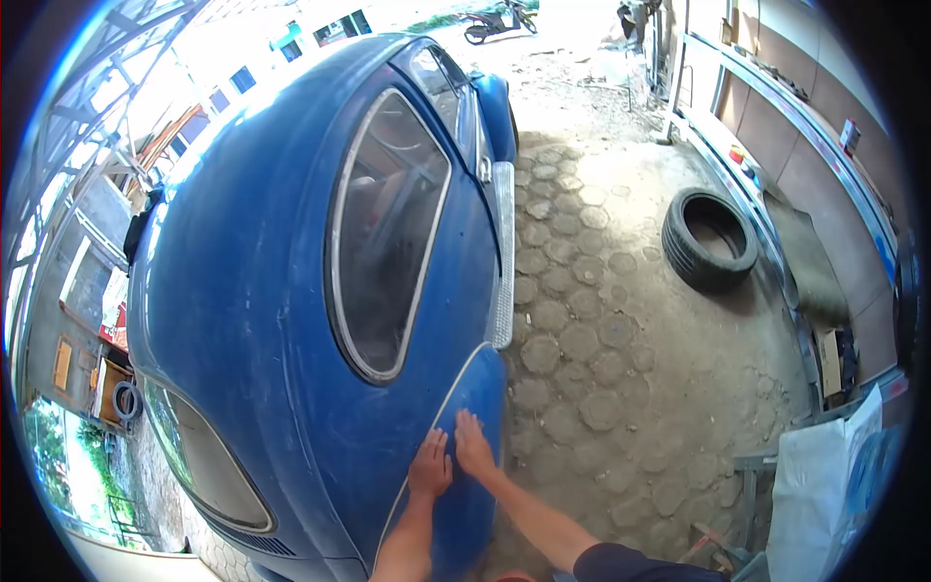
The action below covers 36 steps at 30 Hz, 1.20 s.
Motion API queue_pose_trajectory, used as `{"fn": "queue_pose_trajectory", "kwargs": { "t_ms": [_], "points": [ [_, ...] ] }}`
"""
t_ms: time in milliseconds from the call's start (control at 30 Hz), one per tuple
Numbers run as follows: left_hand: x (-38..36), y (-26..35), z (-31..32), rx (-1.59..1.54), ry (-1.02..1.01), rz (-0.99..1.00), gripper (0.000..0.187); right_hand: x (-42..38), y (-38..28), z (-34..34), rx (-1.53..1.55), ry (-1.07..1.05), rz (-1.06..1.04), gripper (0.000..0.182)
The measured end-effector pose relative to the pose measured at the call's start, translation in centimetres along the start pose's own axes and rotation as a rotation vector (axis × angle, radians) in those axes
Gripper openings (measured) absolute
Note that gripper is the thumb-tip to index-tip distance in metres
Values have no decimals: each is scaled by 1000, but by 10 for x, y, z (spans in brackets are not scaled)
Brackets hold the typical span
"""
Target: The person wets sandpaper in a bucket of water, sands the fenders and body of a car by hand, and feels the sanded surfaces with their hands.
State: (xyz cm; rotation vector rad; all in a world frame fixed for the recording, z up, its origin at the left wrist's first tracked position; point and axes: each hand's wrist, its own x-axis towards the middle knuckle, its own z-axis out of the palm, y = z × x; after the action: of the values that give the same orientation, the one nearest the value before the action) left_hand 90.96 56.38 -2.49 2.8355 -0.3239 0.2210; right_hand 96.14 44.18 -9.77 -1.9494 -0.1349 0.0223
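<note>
A blue rounded car (242, 281) with worn paint fills the left and middle of the head view. My left hand (430, 466) lies on the rear fender (465, 519), by the pale trim strip (452, 391) along the fender seam. Just to its right, my right hand (472, 444) rests on the same fender. The fingers of both hands are stretched out and lie against the painted surface, with no object visible in them. The palms are hidden from view. Ahead of the hands is the side window (390, 238) in its light frame.
A loose tire (710, 239) lies on the paved floor (592, 339) to the right. Along the right wall runs a metal rack (805, 126) with small items. A white sheet-like item (810, 490) stands at lower right. A motorcycle (497, 21) is parked far ahead.
</note>
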Motion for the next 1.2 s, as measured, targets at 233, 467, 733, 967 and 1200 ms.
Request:
{"fn": "queue_pose_trajectory", "kwargs": {
  "t_ms": [233, 467, 733, 967, 1200],
  "points": [
    [3, -5, 0, -35, -6, -31, 46, 18, -13, -7, -94, -32, 145, 52],
    [0, -9, 1, -76, 26, -29, 47, 11, -37, -19, -93, -145, -15, 51],
    [-1, -11, 2, -87, 43, -23, 49, 42, 0, -24, -72, -51, 444, 53],
    [-3, -10, 4, -104, 36, -26, 49, -35, -5, -24, -8, -54, 73, 52],
    [1, -10, 4, -120, 25, -42, 50, 43, 5, -2, -75, 69, 233, 51]
  ]
}}
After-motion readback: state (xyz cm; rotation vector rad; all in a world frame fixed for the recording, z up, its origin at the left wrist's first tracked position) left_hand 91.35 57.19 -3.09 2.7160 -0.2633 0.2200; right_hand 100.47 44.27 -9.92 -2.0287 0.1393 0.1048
